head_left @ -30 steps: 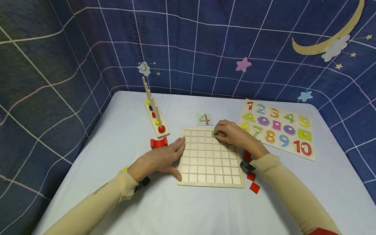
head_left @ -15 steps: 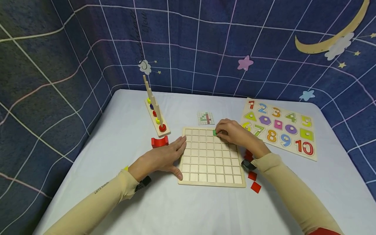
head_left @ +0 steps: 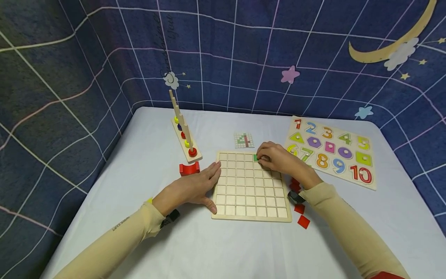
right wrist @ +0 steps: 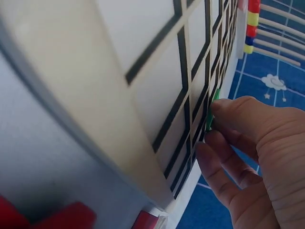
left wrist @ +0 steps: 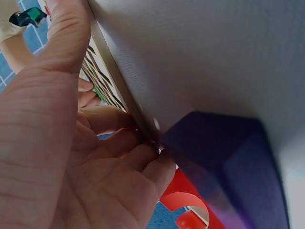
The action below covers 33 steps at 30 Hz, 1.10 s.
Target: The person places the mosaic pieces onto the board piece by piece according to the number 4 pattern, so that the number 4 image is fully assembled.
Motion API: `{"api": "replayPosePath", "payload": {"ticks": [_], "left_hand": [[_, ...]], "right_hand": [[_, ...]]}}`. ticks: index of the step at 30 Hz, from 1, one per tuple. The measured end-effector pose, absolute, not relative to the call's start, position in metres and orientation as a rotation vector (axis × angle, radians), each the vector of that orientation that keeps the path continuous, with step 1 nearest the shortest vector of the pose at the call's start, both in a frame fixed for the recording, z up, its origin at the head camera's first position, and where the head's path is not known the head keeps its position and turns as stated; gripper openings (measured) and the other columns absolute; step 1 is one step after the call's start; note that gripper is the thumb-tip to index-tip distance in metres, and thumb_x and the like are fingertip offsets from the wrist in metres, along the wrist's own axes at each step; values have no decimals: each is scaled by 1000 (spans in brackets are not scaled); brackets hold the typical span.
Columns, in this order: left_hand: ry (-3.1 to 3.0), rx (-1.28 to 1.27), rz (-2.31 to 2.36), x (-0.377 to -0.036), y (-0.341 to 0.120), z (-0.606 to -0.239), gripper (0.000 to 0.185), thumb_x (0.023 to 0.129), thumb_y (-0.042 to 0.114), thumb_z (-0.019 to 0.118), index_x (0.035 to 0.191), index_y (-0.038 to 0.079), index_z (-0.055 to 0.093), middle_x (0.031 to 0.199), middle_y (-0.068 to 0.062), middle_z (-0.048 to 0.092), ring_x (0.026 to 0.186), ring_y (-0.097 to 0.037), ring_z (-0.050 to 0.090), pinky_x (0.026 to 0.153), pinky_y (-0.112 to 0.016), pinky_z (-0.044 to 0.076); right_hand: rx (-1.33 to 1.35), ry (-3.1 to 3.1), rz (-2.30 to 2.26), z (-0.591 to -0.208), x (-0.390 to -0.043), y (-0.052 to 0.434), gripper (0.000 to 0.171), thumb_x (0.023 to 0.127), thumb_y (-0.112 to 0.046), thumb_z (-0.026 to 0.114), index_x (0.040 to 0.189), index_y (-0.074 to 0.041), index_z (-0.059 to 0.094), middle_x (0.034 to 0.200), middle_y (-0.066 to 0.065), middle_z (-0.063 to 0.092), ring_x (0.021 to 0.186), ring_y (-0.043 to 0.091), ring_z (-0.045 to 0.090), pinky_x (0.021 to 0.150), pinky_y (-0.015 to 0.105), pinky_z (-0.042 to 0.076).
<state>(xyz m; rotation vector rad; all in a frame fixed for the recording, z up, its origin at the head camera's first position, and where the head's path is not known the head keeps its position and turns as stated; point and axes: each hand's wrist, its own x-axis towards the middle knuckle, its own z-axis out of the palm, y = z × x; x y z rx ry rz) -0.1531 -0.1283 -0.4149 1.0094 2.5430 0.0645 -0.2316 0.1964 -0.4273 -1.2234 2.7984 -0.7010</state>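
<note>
A wooden grid board [head_left: 249, 186] with square cells lies in the middle of the white table. My right hand [head_left: 275, 157] is at the board's far edge, fingers curled and pinching a small green square tile [head_left: 256, 157] against a top-row cell; the right wrist view shows the green tile [right wrist: 211, 112] edge-on under the fingertips [right wrist: 224, 107]. My left hand [head_left: 195, 186] rests flat against the board's left edge, fingers straight, thumb at the near left corner. The left wrist view shows the board's rim [left wrist: 119, 86] against that palm.
Red square tiles [head_left: 300, 215] lie right of the board. A small pattern card [head_left: 243, 140] sits beyond it. A peg stacker with coloured rings [head_left: 183, 133] and a red arch block [head_left: 189, 168] stand left. A number-and-shape puzzle [head_left: 329, 151] lies right. Blue cloth walls surround the table.
Almost nothing differs: the right hand with the green tile has shifted very slightly at the top row. The left hand stays on the board's left edge.
</note>
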Motion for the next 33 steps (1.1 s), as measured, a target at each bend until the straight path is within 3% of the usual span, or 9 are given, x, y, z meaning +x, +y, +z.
{"api": "replayPosePath", "payload": {"ticks": [18,33], "left_hand": [[2530,994,91,-153,-129,-417,130,80,67,82,169,-5,19,181,-22,10,169,-37,13,133,-46,30],[2551,1012,75,-152,-128,-417,129,81,67,81,168,-6,21,180,-23,12,169,-38,16,132,-45,33]], "right_hand": [[-1265,2844,-705,-421,-219,223,15,96,1,76,111,3,80,120,18,74,112,35,70,92,47,63],[-1028,2918,-592,-412,-199,272,15,94,0,79,109,-1,81,116,15,75,113,35,70,99,52,62]]}}
